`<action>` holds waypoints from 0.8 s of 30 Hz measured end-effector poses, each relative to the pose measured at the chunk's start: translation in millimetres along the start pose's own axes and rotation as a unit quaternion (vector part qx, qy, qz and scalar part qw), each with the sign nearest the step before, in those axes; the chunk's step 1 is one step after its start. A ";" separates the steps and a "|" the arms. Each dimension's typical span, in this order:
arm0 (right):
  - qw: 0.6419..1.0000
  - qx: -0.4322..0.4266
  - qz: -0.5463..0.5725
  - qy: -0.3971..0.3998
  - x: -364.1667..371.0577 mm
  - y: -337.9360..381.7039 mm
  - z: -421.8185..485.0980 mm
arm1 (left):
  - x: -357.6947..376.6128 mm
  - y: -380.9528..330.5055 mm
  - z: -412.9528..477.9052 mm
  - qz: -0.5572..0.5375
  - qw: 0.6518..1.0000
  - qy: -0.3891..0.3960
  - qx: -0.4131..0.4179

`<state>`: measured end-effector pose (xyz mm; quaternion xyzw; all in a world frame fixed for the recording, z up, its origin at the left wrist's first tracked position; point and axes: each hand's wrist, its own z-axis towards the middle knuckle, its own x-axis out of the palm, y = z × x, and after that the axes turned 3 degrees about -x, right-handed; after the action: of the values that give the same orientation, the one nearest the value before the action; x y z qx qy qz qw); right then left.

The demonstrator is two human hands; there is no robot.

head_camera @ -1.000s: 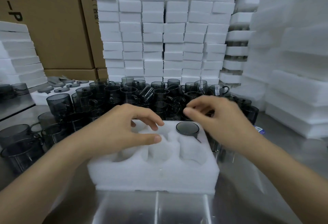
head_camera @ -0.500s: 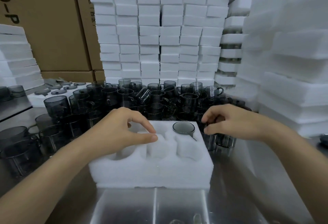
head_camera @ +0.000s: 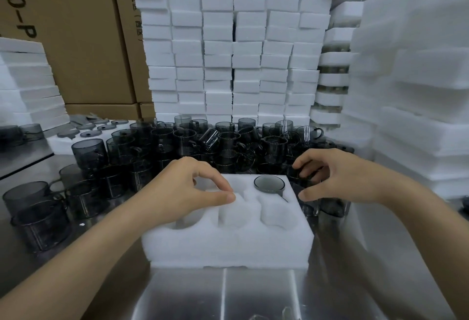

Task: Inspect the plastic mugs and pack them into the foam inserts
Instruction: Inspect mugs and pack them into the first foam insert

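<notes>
A single wide-angle view comes from a camera worn on the person's head, facing forward and tilted down over a metal table. It sits close in. Both forearms enter from the lower corners, and the left hand and right hand lie just below the middle of the frame, at the foam insert that fills the lower centre. The mugs cross the middle band, stacked foam blocks rise behind them to the top edge, and cartons take the upper left. Straight edges bow outward toward the sides.
</notes>
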<state>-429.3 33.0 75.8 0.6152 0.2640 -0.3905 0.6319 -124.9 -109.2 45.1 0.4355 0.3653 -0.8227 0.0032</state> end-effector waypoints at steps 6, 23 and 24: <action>0.999 -0.014 0.035 -0.019 -3.9 1.2 -1.3 | 1.8 -3.3 9.3 -0.015 0.998 0.047 -0.028; 0.895 -0.299 -0.031 -0.330 45.0 64.4 -16.2 | 24.8 -44.6 18.2 0.110 0.975 -0.163 0.104; 0.887 -0.313 -0.033 -0.339 50.1 65.9 -16.5 | 23.3 -44.5 17.6 0.087 0.976 -0.168 0.109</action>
<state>-345.0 36.7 71.0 0.2070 0.1622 -0.4926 0.8296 -166.4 -80.0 61.2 0.3184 0.2290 -0.9156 0.0885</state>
